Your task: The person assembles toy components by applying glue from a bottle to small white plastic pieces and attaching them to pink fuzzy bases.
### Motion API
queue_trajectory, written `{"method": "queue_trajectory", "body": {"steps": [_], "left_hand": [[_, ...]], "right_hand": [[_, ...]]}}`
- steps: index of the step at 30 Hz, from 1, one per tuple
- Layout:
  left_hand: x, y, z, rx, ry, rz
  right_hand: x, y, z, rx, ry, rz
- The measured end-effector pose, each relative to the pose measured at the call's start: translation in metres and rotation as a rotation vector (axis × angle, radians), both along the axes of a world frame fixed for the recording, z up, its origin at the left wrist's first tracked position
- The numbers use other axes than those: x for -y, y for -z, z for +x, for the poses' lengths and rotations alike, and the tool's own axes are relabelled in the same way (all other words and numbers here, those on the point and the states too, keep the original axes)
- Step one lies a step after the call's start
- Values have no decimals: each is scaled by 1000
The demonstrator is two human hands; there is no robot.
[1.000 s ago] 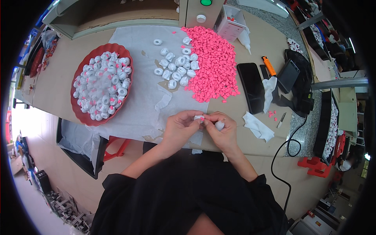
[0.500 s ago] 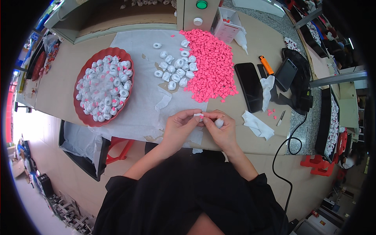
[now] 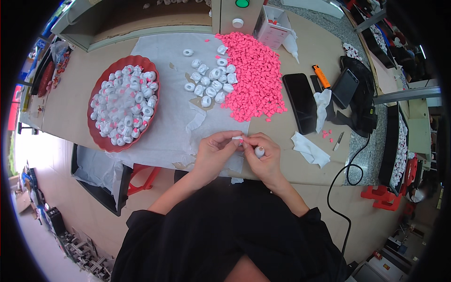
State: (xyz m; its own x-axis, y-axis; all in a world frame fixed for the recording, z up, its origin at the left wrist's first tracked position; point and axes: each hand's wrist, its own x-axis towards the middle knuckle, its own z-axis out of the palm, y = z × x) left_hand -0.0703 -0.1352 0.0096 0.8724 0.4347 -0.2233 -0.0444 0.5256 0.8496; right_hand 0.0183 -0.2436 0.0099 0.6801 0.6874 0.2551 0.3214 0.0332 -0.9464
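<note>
The left hand is mostly closed, with its thumb and first finger pinching one end of a small white piece. The right hand is curled too. Its thumb and finger tips meet at the other end of the piece, and a white rounded thing is tucked in that hand. A dot of pink shows on the piece, between the fingertips. Both hands are over the near edge of the tabletop, around its middle.

Just past the hands lies a white sheet. Loose white rings sit on it, toward the far edge. A big heap of pink bits touches some of them on the right. Near the left end of the tabletop is a red bowl with a wavy rim, full of white rings with pink on them.

Toward the right edge are a black phone, a crumpled white cloth and an orange cutter. A white box stands by the far edge.
</note>
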Motion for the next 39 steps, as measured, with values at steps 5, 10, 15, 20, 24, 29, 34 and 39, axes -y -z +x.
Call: {"method": "queue_trajectory", "body": {"steps": [5,10,15,20,24,29,34,39], "left_hand": [[1,1,-1,25,-16,-8],[-19,-30,-23,-94,-278,491],[-99,-66,-50,-423,-915,1792],[-70,-45,-5,-445,-432,1605],[-73,-14,22,-471,-279,1650],[-69,-13,11,-311,-257,1122],[-47,-16,0,9,-30,-142],[-24,-7,5,115,-6,-118]], "right_hand": [[-3,0,-2,-30,7,10],[7,-9,7,-391,-5,-76],[12,-4,16,-710,-94,185],[13,-8,14,-639,-68,160],[16,-17,18,-818,-48,182],[21,-26,24,-663,29,213],[15,-30,35,-536,81,524],[4,-25,31,-535,50,483]]}}
